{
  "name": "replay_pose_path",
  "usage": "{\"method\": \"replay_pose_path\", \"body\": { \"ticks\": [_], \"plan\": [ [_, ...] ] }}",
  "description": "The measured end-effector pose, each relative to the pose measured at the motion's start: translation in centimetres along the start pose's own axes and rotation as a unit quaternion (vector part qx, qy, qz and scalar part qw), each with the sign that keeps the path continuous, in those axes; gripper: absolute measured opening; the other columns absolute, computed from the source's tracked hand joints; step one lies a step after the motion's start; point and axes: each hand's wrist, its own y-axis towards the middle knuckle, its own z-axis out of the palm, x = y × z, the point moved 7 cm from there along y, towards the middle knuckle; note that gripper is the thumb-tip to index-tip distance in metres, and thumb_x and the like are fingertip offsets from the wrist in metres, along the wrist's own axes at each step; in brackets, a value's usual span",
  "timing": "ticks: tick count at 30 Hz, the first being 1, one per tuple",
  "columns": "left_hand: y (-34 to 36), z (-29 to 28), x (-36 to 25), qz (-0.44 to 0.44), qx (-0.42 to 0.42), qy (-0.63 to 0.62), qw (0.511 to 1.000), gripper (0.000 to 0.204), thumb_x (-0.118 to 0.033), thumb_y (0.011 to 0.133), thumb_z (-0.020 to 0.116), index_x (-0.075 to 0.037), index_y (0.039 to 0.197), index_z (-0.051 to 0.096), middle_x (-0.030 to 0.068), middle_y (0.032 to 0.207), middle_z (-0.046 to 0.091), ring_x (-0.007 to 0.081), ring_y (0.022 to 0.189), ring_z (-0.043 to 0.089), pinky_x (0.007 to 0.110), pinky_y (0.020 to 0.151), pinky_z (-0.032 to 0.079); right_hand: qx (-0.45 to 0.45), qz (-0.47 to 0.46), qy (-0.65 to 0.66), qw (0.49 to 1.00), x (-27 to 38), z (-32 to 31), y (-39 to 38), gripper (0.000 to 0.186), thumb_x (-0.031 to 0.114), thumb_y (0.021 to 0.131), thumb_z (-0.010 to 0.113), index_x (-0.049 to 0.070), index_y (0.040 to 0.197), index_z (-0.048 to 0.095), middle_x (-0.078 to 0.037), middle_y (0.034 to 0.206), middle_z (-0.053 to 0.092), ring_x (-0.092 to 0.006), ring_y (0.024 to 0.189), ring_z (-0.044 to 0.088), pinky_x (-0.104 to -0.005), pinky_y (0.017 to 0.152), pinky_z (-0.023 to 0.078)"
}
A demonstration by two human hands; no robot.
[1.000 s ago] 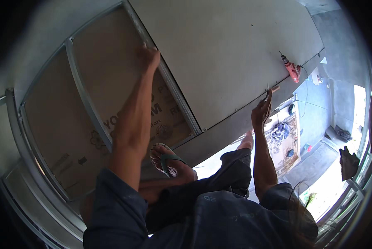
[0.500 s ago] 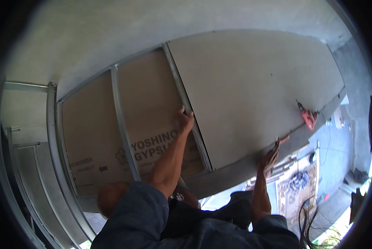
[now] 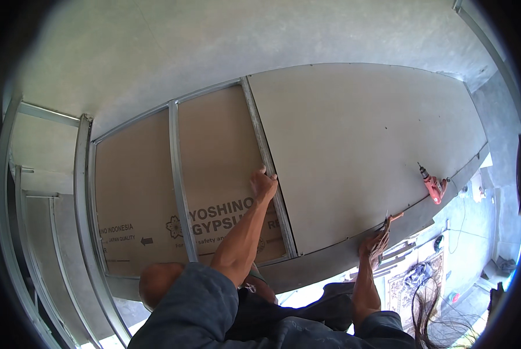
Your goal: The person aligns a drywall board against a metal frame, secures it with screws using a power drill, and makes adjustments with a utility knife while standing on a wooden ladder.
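My left hand grips the vertical metal stud, beside brown printed boards framed by metal studs. My right hand is closed at the lower edge of the plain grey-beige board, by an orange-brown stick-like piece and a thin pointed metal thing; what exactly it holds is unclear. A red corded drill lies on that board, farther right along the edge, bit pointing up-left.
More metal framing runs down the left. A grey ledge borders the boards; below it at right are a patterned rug with crumpled cloth, a loose cable and scattered items on a grey floor far down. My sandalled foot is partly hidden behind my left arm.
The view has tilted upward, so boards, drill and hands appear lower in the picture and more upper surface shows. My left hand stays on the stud, my right at the board's edge.
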Motion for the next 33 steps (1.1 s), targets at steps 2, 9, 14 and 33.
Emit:
{"method": "replay_pose_path", "body": {
  "ticks": [2,9,14,33],
  "plan": [
    [0.0,0.0,0.2,-0.005,0.007,0.010,1.000,0.057,-0.009,0.080,0.078,0.013,0.129,0.057,0.0340,0.125,0.062,0.0448,0.118,0.061,0.047,0.101,0.051,-0.023,-0.019,0.004,1.000,1.3,-0.8,-0.1,0.058,0.000,0.090,0.048,0.005,0.148,0.041,-0.022,0.117,0.059,-0.0413,0.107,0.055,-0.0512,0.092,0.041],
    [0.0,0.3,0.0,0.008,0.019,0.039,0.999,0.059,-0.013,0.083,0.077,0.011,0.133,0.057,0.0351,0.124,0.062,0.0435,0.118,0.062,0.046,0.101,0.051,-0.074,-0.035,-0.009,0.997,-1.1,0.6,-0.1,0.043,0.005,0.090,0.050,0.002,0.132,0.051,-0.019,0.101,0.058,-0.0377,0.095,0.055,-0.0489,0.083,0.041],
    [-0.3,0.2,-0.1,-0.003,0.018,0.019,1.000,0.059,-0.012,0.083,0.076,0.012,0.133,0.056,0.0353,0.124,0.062,0.0439,0.118,0.062,0.046,0.101,0.051,-0.086,-0.045,-0.008,0.995,-1.0,0.5,-0.2,0.044,0.004,0.087,0.050,0.001,0.132,0.051,-0.017,0.094,0.055,-0.0360,0.089,0.054,-0.0478,0.079,0.041],
    [1.2,0.7,2.4,0.063,-0.031,0.123,0.990,0.057,-0.032,0.091,0.068,0.009,0.129,0.059,0.0302,0.124,0.063,0.0401,0.121,0.059,0.047,0.107,0.044,0.049,-0.264,0.040,0.962,17.8,6.1,5.6,0.094,-0.007,0.077,0.058,0.024,0.160,0.028,-0.011,0.112,0.061,-0.0321,0.112,0.055,-0.0458,0.100,0.040]
  ]
}}
